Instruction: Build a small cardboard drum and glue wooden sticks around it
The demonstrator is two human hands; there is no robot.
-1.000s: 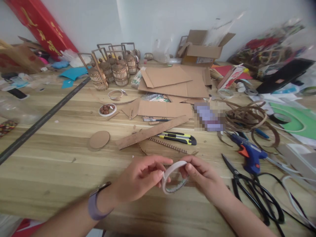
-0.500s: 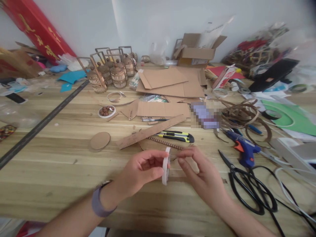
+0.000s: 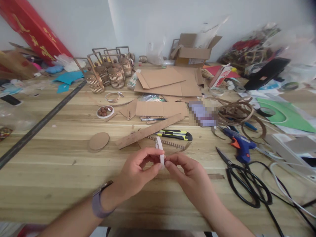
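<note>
My left hand (image 3: 142, 168) pinches a narrow roll of white tape (image 3: 159, 148) between thumb and fingers, its ring standing upright on edge. Against the lower right side of the roll, the thumb and fingertips of my right hand (image 3: 189, 172) are pressed together; the exact spot they grip is partly hidden. Just beyond the roll lie a strip of ridged cardboard (image 3: 170, 142), a yellow and black utility knife (image 3: 175, 134) and a long flat cardboard strip (image 3: 148, 131). Under my hands a thin brown strip (image 3: 216, 176) rests on the table.
To the right are black-handled scissors (image 3: 243, 181), a blue glue gun (image 3: 239, 144) and coiled brown strips (image 3: 234, 112). A round cardboard disc (image 3: 99, 141) and a bowl of brown beads (image 3: 105, 112) lie left. Small lantern-like baskets (image 3: 116, 77) and cardboard sheets (image 3: 168, 80) stand farther back.
My right hand has moved left, from just apart to touching the tape roll. The roll has tilted and shifted slightly up and left in my left hand.
</note>
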